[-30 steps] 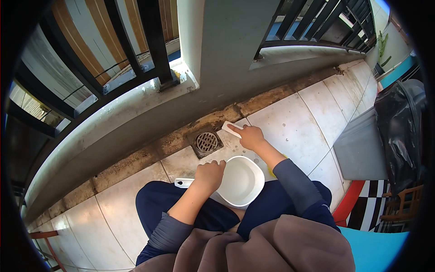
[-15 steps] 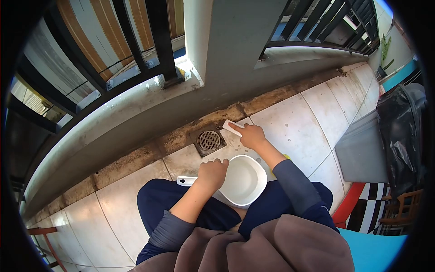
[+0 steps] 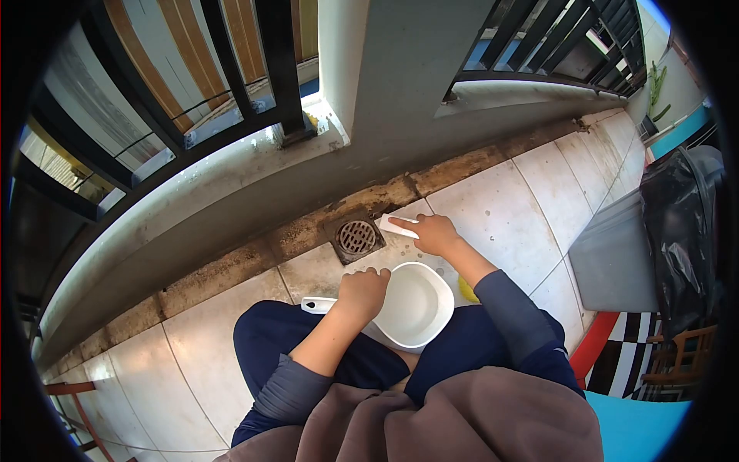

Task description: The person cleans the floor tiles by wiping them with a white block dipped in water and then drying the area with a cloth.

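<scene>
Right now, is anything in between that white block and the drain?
Nothing visible: the right hand holds the white block beside the floor drain. The white dipper, held by the left hand, is off that path.

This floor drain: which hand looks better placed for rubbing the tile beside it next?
Likely the right hand: it holds the white block beside the drain, while the left hand is at the rim of the white dipper.

We see a floor (image 3: 491, 206) of pale, stained tiles with dark joints, edged by a strip of brown grime (image 3: 458, 168); a round slotted drain (image 3: 357, 237) is set into it, and around it we find wet spots, a white dipper (image 3: 416, 308) seemingly resting there, a partly hidden yellow object (image 3: 466, 289) and, farther right, a grey bin (image 3: 612, 258)
</scene>
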### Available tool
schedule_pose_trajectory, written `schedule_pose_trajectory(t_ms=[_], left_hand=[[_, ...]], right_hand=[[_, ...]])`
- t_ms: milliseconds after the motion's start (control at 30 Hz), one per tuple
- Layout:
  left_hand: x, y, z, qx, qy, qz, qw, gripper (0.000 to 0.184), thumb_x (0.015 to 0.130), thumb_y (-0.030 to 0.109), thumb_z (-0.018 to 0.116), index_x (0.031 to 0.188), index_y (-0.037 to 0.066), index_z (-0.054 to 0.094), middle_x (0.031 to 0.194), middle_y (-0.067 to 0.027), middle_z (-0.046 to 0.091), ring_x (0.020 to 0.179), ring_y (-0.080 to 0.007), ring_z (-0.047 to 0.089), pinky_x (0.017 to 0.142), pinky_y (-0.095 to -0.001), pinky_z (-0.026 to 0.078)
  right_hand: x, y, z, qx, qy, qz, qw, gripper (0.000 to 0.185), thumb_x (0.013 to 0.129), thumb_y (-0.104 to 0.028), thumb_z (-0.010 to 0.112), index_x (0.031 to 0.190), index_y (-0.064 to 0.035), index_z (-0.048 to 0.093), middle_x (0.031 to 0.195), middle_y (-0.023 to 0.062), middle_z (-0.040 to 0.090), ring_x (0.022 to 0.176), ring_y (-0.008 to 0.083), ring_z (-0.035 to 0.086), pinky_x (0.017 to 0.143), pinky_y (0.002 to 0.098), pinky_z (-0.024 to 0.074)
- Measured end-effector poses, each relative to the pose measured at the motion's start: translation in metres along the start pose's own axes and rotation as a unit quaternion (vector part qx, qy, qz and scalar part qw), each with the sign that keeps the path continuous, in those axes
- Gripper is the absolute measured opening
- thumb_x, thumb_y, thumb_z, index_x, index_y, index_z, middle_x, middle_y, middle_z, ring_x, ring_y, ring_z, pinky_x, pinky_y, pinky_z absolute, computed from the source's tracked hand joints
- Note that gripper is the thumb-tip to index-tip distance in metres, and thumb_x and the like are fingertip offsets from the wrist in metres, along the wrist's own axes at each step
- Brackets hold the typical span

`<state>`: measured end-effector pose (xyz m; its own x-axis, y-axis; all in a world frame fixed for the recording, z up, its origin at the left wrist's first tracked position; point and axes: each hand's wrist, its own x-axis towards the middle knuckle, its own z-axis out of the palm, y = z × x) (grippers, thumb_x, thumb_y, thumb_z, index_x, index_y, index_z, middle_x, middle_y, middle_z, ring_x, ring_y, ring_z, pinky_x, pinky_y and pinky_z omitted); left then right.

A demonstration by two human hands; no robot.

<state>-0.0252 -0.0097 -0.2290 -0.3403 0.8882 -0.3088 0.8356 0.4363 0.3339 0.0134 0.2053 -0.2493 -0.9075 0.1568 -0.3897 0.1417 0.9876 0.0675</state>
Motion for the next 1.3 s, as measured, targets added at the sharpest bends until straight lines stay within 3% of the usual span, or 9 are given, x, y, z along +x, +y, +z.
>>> schedule_pose_trajectory(t_ms=[100, 200, 333, 600, 833, 967, 1067, 1167, 1300], left_hand=[[0.0, 0.0, 0.0, 0.004, 0.001, 0.003, 1.0, 0.021, 0.086, 0.019, 0.053, 0.103, 0.007, 0.05, 0.089, -0.0131, 0.06, 0.077, -0.0284, 0.063, 0.064, -0.0394, 0.049], [-0.001, 0.001, -0.003, 0.006, -0.001, 0.001, 1.0, 0.021, 0.086, 0.019, 0.053, 0.103, 0.007, 0.05, 0.089, -0.0129, 0.06, 0.077, -0.0282, 0.063, 0.064, -0.0392, 0.049], [-0.001, 0.001, 0.0, 0.011, 0.004, 0.002, 1.0, 0.021, 0.086, 0.019, 0.052, 0.103, 0.007, 0.05, 0.088, -0.0127, 0.06, 0.077, -0.0281, 0.063, 0.063, -0.0391, 0.049], [-0.001, 0.002, -0.002, 0.009, -0.002, 0.001, 1.0, 0.022, 0.085, 0.018, 0.053, 0.103, 0.006, 0.05, 0.088, -0.0127, 0.06, 0.077, -0.0283, 0.063, 0.063, -0.0401, 0.049], [0.0, 0.001, -0.001, 0.006, 0.002, 0.004, 1.0, 0.022, 0.085, 0.017, 0.053, 0.103, 0.006, 0.05, 0.088, -0.0135, 0.06, 0.077, -0.0286, 0.064, 0.064, -0.0404, 0.049], [-0.002, 0.001, -0.001, 0.014, 0.008, 0.001, 1.0, 0.021, 0.085, 0.017, 0.053, 0.103, 0.006, 0.051, 0.088, -0.0132, 0.06, 0.076, -0.0281, 0.064, 0.063, -0.0398, 0.049], [-0.001, 0.001, -0.001, 0.008, 0.012, 0.005, 1.0, 0.021, 0.084, 0.017, 0.054, 0.102, 0.006, 0.051, 0.088, -0.0129, 0.06, 0.076, -0.0277, 0.064, 0.062, -0.039, 0.05], [-0.002, 0.001, -0.001, 0.018, 0.017, 0.01, 1.0, 0.021, 0.084, 0.017, 0.054, 0.102, 0.006, 0.051, 0.088, -0.0126, 0.06, 0.076, -0.0275, 0.064, 0.062, -0.0384, 0.05], [-0.001, 0.0, 0.001, 0.017, 0.019, 0.008, 1.0, 0.022, 0.083, 0.017, 0.055, 0.102, 0.006, 0.051, 0.087, -0.0126, 0.06, 0.075, -0.0275, 0.064, 0.061, -0.0384, 0.05]], right_hand=[[0.008, -0.004, 0.012, 0.007, 0.017, 0.052, 0.998, 0.074, 0.078, -0.01, 0.053, 0.137, -0.0453, 0.024, 0.1, 0.0121, 0.06, 0.08, 0.0263, 0.064, 0.068, 0.0352, 0.052], [-0.006, -0.008, 0.014, -0.016, 0.009, -0.046, 0.999, 0.075, 0.078, -0.01, 0.052, 0.138, -0.0431, 0.023, 0.099, 0.0118, 0.06, 0.08, 0.026, 0.064, 0.067, 0.0351, 0.0518], [-0.001, 0.001, 0.012, 0.012, 0.011, 0.048, 0.999, 0.073, 0.078, -0.01, 0.052, 0.138, -0.0417, 0.026, 0.096, 0.0122, 0.061, 0.077, 0.026, 0.064, 0.065, 0.036, 0.0516], [-0.006, -0.005, 0.002, -0.006, -0.007, 0.057, 0.998, 0.067, 0.08, -0.01, 0.049, 0.137, -0.0402, 0.029, 0.09, 0.0103, 0.061, 0.077, 0.0252, 0.064, 0.065, 0.0355, 0.0512], [-0.01, -0.006, 0.003, -0.035, -0.03, 0.001, 0.999, 0.069, 0.08, -0.011, 0.051, 0.138, -0.0415, 0.028, 0.093, 0.0099, 0.061, 0.076, 0.0235, 0.064, 0.064, 0.0349, 0.0511], [-0.007, -0.005, 0.009, -0.029, 0.009, 0.045, 0.999, 0.069, 0.079, -0.011, 0.051, 0.137, -0.0416, 0.028, 0.094, 0.0101, 0.061, 0.077, 0.0233, 0.064, 0.065, 0.035, 0.0512], [-0.017, -0.008, 0.002, -0.052, -0.029, -0.018, 0.998, 0.069, 0.079, -0.011, 0.051, 0.138, -0.0391, 0.029, 0.095, 0.0101, 0.061, 0.077, 0.0231, 0.064, 0.064, 0.0343, 0.0512], [-0.007, 0.005, 0.013, -0.013, 0.003, 0.073, 0.997, 0.069, 0.079, -0.011, 0.05, 0.137, -0.0413, 0.029, 0.094, 0.0105, 0.061, 0.077, 0.0235, 0.064, 0.064, 0.0349, 0.0514], [-0.017, -0.005, 0.011, -0.037, -0.003, -0.032, 0.999, 0.07, 0.079, -0.01, 0.05, 0.137, -0.043, 0.029, 0.093, 0.0111, 0.061, 0.076, 0.0236, 0.064, 0.064, 0.0353, 0.0513]])
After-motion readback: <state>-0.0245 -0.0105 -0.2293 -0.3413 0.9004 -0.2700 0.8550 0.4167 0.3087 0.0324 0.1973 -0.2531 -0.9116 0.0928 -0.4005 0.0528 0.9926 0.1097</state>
